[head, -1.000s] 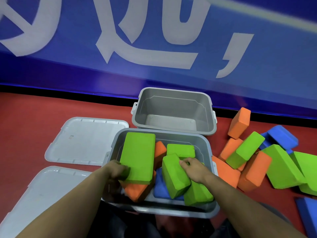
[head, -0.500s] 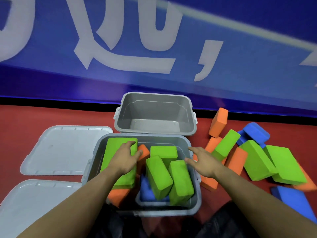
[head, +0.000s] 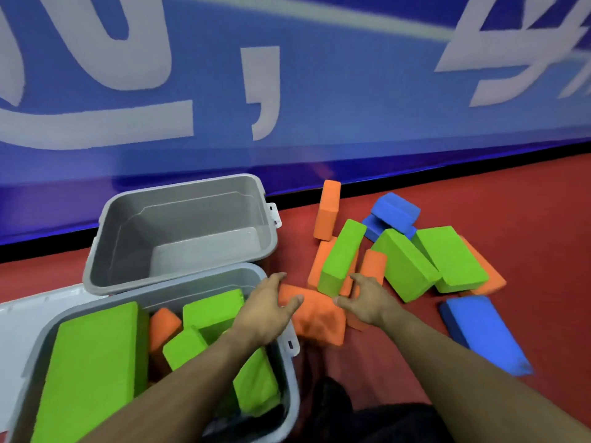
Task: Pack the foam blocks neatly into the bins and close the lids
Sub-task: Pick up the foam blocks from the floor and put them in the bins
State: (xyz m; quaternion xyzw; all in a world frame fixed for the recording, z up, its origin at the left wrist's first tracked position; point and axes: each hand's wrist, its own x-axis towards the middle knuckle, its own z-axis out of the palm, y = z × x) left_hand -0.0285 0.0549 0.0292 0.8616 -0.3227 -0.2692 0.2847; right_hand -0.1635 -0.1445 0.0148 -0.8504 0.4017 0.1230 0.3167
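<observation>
While both forearms reach forward, left hand (head: 267, 310) and right hand (head: 367, 302) — fingers spread — seemingly touch orange block (head: 315, 318).

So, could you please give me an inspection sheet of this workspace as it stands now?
Surface: red floor, blocks scattered on the right.
Job's things: near bin part filled with green and orange blocks; far bin empty; lid off, at left.
Clutter: loose pile of green, orange and blue blocks.
Grippers: left hand and right hand open, at an orange block beside the near bin.
Cables: nothing seen.
Surroundings: blue wall with white lettering.
</observation>
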